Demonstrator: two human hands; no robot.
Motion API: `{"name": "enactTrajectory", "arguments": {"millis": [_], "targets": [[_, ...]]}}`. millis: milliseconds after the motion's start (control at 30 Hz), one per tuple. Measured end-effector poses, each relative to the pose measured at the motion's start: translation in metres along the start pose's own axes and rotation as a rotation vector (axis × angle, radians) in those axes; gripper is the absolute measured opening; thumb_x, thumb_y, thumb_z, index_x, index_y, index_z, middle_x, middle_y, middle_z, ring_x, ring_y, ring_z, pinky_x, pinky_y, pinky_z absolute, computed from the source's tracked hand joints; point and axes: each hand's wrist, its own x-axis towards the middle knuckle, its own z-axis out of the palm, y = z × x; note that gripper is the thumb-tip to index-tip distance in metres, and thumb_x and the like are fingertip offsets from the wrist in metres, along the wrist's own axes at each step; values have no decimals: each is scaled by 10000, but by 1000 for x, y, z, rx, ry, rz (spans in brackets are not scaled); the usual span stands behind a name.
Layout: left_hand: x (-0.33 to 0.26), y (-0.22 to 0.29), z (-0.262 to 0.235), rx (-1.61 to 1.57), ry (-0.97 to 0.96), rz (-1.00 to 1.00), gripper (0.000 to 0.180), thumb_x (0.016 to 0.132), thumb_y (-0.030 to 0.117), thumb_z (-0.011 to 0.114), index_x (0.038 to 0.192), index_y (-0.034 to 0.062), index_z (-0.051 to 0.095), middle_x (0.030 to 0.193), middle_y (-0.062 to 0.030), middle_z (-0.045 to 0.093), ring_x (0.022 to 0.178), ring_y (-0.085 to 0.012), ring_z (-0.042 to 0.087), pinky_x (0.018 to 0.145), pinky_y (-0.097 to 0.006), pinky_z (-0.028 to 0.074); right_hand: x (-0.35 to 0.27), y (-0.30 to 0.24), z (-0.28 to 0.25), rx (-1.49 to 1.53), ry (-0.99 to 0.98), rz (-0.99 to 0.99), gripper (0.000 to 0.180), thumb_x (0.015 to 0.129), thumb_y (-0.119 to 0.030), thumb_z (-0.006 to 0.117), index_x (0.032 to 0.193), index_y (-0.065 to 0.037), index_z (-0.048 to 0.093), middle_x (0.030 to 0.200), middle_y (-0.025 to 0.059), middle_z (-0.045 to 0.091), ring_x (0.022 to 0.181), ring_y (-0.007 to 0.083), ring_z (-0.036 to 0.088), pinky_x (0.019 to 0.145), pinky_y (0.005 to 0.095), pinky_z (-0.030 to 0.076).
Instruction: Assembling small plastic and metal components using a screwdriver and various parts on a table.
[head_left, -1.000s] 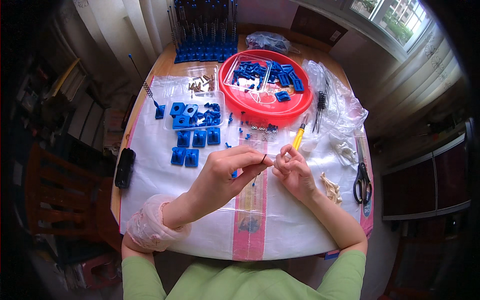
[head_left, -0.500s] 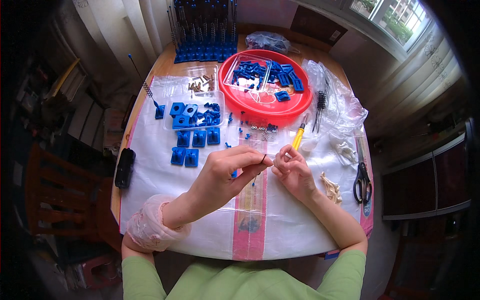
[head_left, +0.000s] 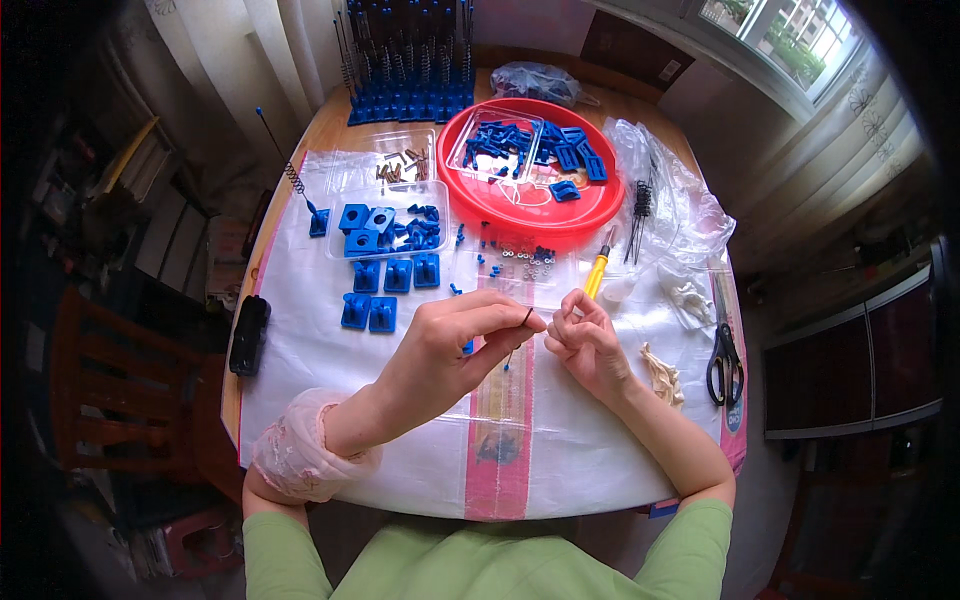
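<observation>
My left hand (head_left: 455, 343) is closed in a pinch over the middle of the table. Between its thumb and index finger sits a thin dark rod (head_left: 528, 316); a blue-tipped end hangs below the fingers, and the rest is hidden by the hand. Just right of it, nearly touching, my right hand (head_left: 592, 345) has its fingers curled together; whatever they hold is too small or hidden to name. Beyond the right hand lies a yellow-handled screwdriver (head_left: 597, 275). Left of my left hand stand several blue clip-like bases (head_left: 397, 274).
A red round tray (head_left: 600, 222) holds blue parts. Near it are a clear box of blue pieces (head_left: 337, 245), brass-coloured pins (head_left: 392, 172) and small white rings (head_left: 540, 262). Scissors (head_left: 724, 368) lie right, a black case (head_left: 250, 336) left. Spring-stemmed blue pieces (head_left: 410, 105) stand behind.
My right hand has shifted very slightly, its fingers curling a little differently. The left hand keeps its pinch on the rod in the same place.
</observation>
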Motion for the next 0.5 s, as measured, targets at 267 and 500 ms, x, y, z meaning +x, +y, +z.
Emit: {"name": "enactTrajectory", "arguments": {"millis": [267, 500], "targets": [[0, 0, -1, 0, -4, -7, 169, 871, -69, 734, 1026, -2, 754, 957, -105, 734, 859, -188, 718, 716, -275, 568, 1, -3, 6, 73, 47, 46, 225, 840, -37, 567, 1059, -75, 534, 699, -31, 397, 641, 80, 340, 621, 250, 323], [0, 0, -1, -4, -5, -7, 166, 870, -70, 734, 1022, -6, 753, 952, -106, 732, 852, -188, 718, 714, -276, 568, 0, -2, 5, 9, -2, 20, 273, 810, -14, 560, 1074, -76, 530, 715, -28, 411, 654, 84, 350, 646, 255, 337]]}}
